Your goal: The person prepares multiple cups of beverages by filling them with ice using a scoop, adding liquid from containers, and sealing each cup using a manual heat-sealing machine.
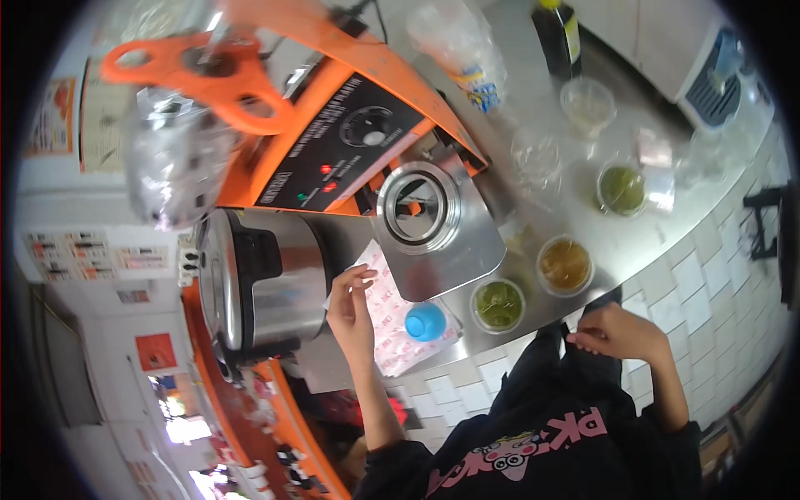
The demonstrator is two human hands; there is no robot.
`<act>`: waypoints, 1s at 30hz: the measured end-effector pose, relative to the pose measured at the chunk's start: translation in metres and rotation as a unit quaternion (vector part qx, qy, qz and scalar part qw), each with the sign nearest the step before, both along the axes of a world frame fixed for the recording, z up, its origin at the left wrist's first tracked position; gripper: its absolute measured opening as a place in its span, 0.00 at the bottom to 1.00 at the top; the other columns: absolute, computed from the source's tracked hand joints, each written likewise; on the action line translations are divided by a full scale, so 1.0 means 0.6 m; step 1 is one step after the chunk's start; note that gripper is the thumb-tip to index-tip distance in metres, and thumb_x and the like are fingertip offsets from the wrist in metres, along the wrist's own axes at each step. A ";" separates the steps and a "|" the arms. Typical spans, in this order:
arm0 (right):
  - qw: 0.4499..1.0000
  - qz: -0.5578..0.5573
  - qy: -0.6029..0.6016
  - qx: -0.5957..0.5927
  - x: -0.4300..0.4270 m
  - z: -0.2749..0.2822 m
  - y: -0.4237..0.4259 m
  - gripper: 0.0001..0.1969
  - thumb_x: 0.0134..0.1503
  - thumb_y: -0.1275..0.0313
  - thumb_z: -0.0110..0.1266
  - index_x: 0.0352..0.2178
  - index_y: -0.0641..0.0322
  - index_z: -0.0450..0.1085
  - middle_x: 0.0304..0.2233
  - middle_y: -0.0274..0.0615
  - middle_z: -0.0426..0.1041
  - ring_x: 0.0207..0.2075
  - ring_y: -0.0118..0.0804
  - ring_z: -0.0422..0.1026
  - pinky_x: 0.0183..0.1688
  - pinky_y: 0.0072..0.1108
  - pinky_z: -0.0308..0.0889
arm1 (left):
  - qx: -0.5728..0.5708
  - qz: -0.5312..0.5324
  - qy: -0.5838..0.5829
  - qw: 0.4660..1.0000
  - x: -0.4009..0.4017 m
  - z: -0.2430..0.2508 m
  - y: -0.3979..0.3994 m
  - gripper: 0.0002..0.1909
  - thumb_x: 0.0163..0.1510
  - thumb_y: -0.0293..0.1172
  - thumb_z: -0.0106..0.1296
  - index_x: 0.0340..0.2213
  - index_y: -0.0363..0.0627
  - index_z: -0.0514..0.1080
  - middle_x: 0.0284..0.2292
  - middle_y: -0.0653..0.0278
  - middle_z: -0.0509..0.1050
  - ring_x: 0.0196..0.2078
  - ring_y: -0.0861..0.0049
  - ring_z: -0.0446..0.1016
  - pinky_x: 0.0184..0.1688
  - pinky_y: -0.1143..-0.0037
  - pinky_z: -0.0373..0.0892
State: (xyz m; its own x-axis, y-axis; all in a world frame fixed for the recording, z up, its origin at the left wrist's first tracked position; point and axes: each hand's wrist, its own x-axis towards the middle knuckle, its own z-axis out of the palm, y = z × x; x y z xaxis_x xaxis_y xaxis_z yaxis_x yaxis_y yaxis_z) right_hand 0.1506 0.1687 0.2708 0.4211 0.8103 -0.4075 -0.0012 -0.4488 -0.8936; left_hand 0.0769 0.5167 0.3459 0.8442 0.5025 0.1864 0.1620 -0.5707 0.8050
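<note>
My left hand (351,306) hovers over the edge of pink-and-white printed paper (400,350), fingers loosely bent and nothing seen in them. On that paper sits a small round blue container (425,322). Just beyond it juts the steel tray (462,256) of an orange cup-sealing machine (350,62); a metal ring (417,245) surrounds the tray's hole. My right hand (606,331) is in front of my body, past the counter edge, its fingers curled near something small and dark; whether it grips this is unclear. Nearby stand plastic cups of green liquid (498,306) and brown liquid (565,265).
A steel electric cooker (281,281) is left of the sealer. Another green cup (622,189), a clear tub (587,107), a dark bottle (559,40) and plastic bags (462,50) occupy the steel counter (681,194). An orange three-lobed knob (206,75) and film roll (178,156) project at upper left.
</note>
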 end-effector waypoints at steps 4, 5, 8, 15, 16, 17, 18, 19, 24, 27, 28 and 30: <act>0.916 -0.027 -0.126 -0.379 -0.200 -0.302 -0.007 0.17 0.49 0.61 0.54 0.31 0.67 0.68 0.32 0.49 0.71 0.36 0.48 0.71 0.37 0.35 0.67 | 0.107 -0.047 0.035 0.992 0.025 -0.045 0.029 0.17 0.58 0.32 0.41 0.46 0.34 0.63 0.46 0.55 0.66 0.50 0.71 0.65 0.51 0.73 0.62; 0.914 0.000 -0.077 -0.397 -0.224 -0.337 -0.012 0.19 0.48 0.61 0.55 0.35 0.66 0.67 0.37 0.50 0.68 0.40 0.52 0.69 0.40 0.37 0.67 | 0.112 -0.058 0.047 0.991 0.033 -0.051 0.034 0.17 0.58 0.32 0.41 0.46 0.34 0.63 0.46 0.55 0.66 0.50 0.71 0.65 0.51 0.73 0.62; 0.929 0.000 0.031 -0.368 -0.306 -0.443 -0.032 0.22 0.47 0.61 0.56 0.39 0.68 0.65 0.40 0.54 0.65 0.43 0.54 0.67 0.42 0.35 0.67 | 0.168 -0.019 -0.008 0.986 0.067 -0.057 0.053 0.21 0.57 0.28 0.41 0.52 0.37 0.56 0.52 0.56 0.60 0.54 0.72 0.61 0.54 0.75 0.57; 0.927 -0.142 0.016 -0.348 -0.374 -0.483 -0.050 0.26 0.44 0.64 0.59 0.43 0.65 0.62 0.46 0.55 0.57 0.49 0.54 0.58 0.46 0.34 0.65 | 0.174 -0.032 -0.060 0.982 0.075 -0.069 0.007 0.22 0.56 0.27 0.41 0.52 0.36 0.54 0.53 0.57 0.58 0.55 0.69 0.58 0.54 0.71 0.57; 0.931 -0.141 -0.005 -0.337 -0.388 -0.504 -0.056 0.25 0.45 0.64 0.58 0.43 0.64 0.61 0.46 0.56 0.57 0.47 0.55 0.60 0.45 0.34 0.65 | 0.175 -0.037 -0.070 0.981 0.071 -0.068 -0.012 0.22 0.56 0.27 0.41 0.51 0.35 0.54 0.52 0.56 0.58 0.54 0.69 0.59 0.54 0.70 0.58; 0.935 -0.138 -0.028 -0.326 -0.392 -0.513 -0.073 0.25 0.45 0.64 0.57 0.43 0.64 0.61 0.46 0.58 0.57 0.46 0.56 0.62 0.44 0.34 0.66 | 0.175 -0.041 -0.082 0.980 0.066 -0.064 -0.035 0.21 0.56 0.27 0.41 0.51 0.34 0.54 0.52 0.55 0.59 0.54 0.68 0.59 0.54 0.69 0.58; 0.936 -0.148 0.006 -0.320 -0.366 -0.485 -0.087 0.22 0.46 0.65 0.56 0.41 0.65 0.63 0.43 0.57 0.61 0.42 0.55 0.65 0.43 0.34 0.66 | 0.166 -0.022 -0.078 0.983 0.059 -0.061 -0.060 0.20 0.56 0.26 0.40 0.50 0.34 0.55 0.51 0.54 0.59 0.53 0.66 0.59 0.54 0.68 0.58; 0.937 -0.156 0.039 -0.310 -0.331 -0.448 -0.091 0.19 0.47 0.66 0.55 0.38 0.66 0.65 0.41 0.55 0.65 0.39 0.55 0.67 0.42 0.35 0.66 | 0.153 -0.035 -0.093 0.983 0.051 -0.052 -0.088 0.20 0.56 0.26 0.41 0.49 0.33 0.55 0.51 0.53 0.59 0.53 0.65 0.60 0.54 0.67 0.59; 0.921 -0.364 -0.100 -0.097 -0.117 -0.237 -0.149 0.08 0.50 0.73 0.51 0.31 0.69 0.68 0.28 0.52 0.70 0.34 0.48 0.71 0.36 0.30 0.66 | 0.037 -0.129 -0.087 0.987 0.009 -0.052 -0.207 0.18 0.53 0.22 0.41 0.46 0.33 0.58 0.47 0.52 0.59 0.51 0.64 0.62 0.52 0.66 0.61; 0.859 -0.479 -0.179 -0.020 0.001 -0.138 -0.152 0.08 0.48 0.78 0.52 0.32 0.69 0.67 0.30 0.49 0.71 0.34 0.45 0.72 0.37 0.24 0.67 | -0.096 -0.191 -0.064 0.975 0.007 -0.077 -0.266 0.17 0.53 0.21 0.42 0.46 0.32 0.59 0.45 0.53 0.62 0.49 0.65 0.64 0.51 0.69 0.62; 0.861 -0.469 -0.196 0.024 0.037 -0.132 -0.148 0.12 0.48 0.78 0.53 0.36 0.68 0.66 0.34 0.49 0.70 0.37 0.43 0.71 0.39 0.24 0.67 | -0.105 -0.182 -0.070 0.975 0.012 -0.085 -0.287 0.17 0.53 0.21 0.42 0.46 0.32 0.59 0.45 0.53 0.62 0.49 0.65 0.64 0.51 0.69 0.62; 0.865 -0.431 -0.237 0.096 0.104 -0.140 -0.133 0.21 0.46 0.79 0.55 0.44 0.66 0.62 0.42 0.47 0.67 0.44 0.41 0.68 0.44 0.24 0.65 | -0.169 -0.225 -0.010 0.960 0.040 -0.101 -0.329 0.17 0.54 0.22 0.42 0.46 0.34 0.58 0.46 0.53 0.62 0.52 0.68 0.62 0.53 0.67 0.60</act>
